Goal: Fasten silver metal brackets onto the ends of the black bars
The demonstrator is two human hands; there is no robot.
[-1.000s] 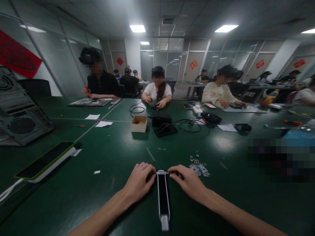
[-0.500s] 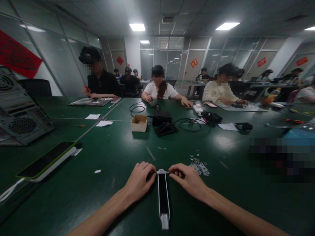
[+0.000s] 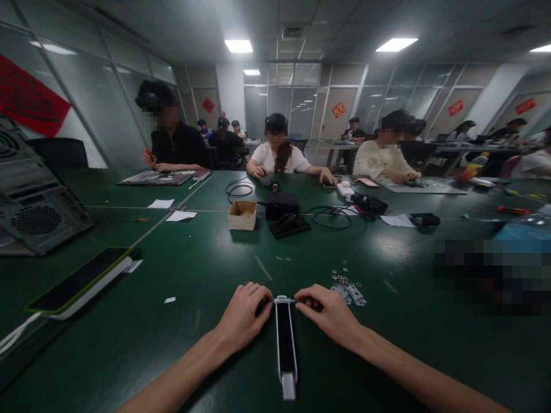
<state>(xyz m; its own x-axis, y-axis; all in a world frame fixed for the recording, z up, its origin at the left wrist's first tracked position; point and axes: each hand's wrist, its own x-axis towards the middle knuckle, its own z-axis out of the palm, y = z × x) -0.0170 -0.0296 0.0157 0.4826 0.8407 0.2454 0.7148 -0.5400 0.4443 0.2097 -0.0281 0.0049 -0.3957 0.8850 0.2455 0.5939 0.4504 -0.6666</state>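
A long, narrow metal frame [image 3: 295, 350] with a dark middle lies lengthwise on the green table in front of me. A pale block [image 3: 288, 386] sits at its near end, and a thin metal cross rod [image 3: 284, 300] spans its far end. My left hand [image 3: 246, 312] is closed, fingertips pinching the rod's left end. On the other side my right hand [image 3: 323, 310] pinches the rod's right end between thumb and fingers. The exact grip is partly hidden by the fingers. Just beyond my right hand lies a pile of small metal plates [image 3: 353, 295] with several nuts [image 3: 341, 279].
A phone-like black slab with a green edge [image 3: 80, 281] lies at left, near a computer case [image 3: 38, 195]. Ahead stand a small cardboard box [image 3: 241, 217] and a black adapter box [image 3: 282, 205] with cables. Several people sit across the table [image 3: 206, 241].
Both hands keep their hold on the rod, and the frame stays in place. The whole view has shifted very slightly. Otherwise nothing visibly differs near my hands.
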